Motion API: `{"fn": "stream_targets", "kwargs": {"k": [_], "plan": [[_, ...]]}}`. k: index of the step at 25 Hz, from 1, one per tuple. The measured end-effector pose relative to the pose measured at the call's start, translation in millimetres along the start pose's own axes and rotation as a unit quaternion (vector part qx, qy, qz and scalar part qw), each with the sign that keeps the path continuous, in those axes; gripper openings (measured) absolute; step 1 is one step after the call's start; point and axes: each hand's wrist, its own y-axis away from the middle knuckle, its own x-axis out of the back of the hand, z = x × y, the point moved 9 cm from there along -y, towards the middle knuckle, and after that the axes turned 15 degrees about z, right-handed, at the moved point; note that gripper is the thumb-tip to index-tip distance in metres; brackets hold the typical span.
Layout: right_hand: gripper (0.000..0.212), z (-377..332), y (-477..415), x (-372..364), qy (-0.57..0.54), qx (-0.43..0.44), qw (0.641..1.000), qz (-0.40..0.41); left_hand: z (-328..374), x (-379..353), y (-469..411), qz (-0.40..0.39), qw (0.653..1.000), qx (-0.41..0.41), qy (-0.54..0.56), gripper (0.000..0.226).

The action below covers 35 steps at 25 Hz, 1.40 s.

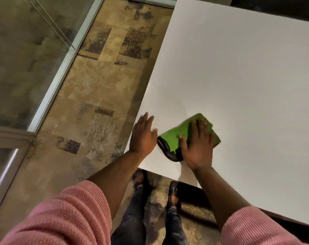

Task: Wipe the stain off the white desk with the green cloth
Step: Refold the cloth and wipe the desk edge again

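Note:
The white desk (238, 76) fills the right half of the head view. A green cloth (182, 131) with a black edge lies near the desk's front left corner. My right hand (197, 145) lies flat on top of it, fingers spread, pressing it to the surface. My left hand (144, 135) rests palm down on the desk's left edge, just left of the cloth, holding nothing. I can make out no clear stain; the cloth and my hand hide the spot under them.
Patterned tan and dark carpet (100, 89) runs along the desk's left side. A glass wall with a metal frame (53, 85) stands at the left. My legs and dark shoes (173, 190) show below the desk's front edge.

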Motion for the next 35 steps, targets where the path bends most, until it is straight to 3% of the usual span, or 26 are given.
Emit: {"fn": "stream_targets", "kwargs": {"k": [5, 11, 16, 21, 26, 31, 35], "plan": [[0.088, -4.8, 6.1, -50.5, 0.049, -0.038, 0.998, -0.023, -32.4, -29.2, -2.1, -0.086, 0.981, -0.114, -0.13, 0.071], [0.089, -12.0, -53.4, -66.7, 0.055, 0.026, 0.998, -0.001, -40.5, -35.6, -0.2, -0.05, 0.979, -0.143, -0.139, 0.072], [0.089, -83.2, -144.8, -110.7, 0.032, 0.124, 0.992, -0.018, -42.2, -37.7, 1.5, -0.012, 0.981, -0.156, -0.111, 0.071], [0.085, -121.5, -154.0, -134.3, 0.009, 0.208, 0.977, -0.042, -41.4, -36.5, 0.3, 0.005, 0.983, -0.153, -0.105, 0.072], [0.085, -132.6, -183.9, -139.4, 0.013, 0.151, 0.988, -0.032, -44.5, -41.5, -1.2, -0.008, 0.982, -0.153, -0.107, 0.071], [0.083, -170.9, -172.7, -152.3, 0.011, 0.241, 0.968, -0.073, -45.9, -41.5, -0.6, -0.019, 0.98, -0.153, -0.125, 0.07], [0.077, -116.1, -181.0, -127.9, 0.018, 0.131, 0.991, -0.028, -44.2, -40.8, -0.8, -0.018, 0.983, -0.149, -0.102, 0.07]]}}
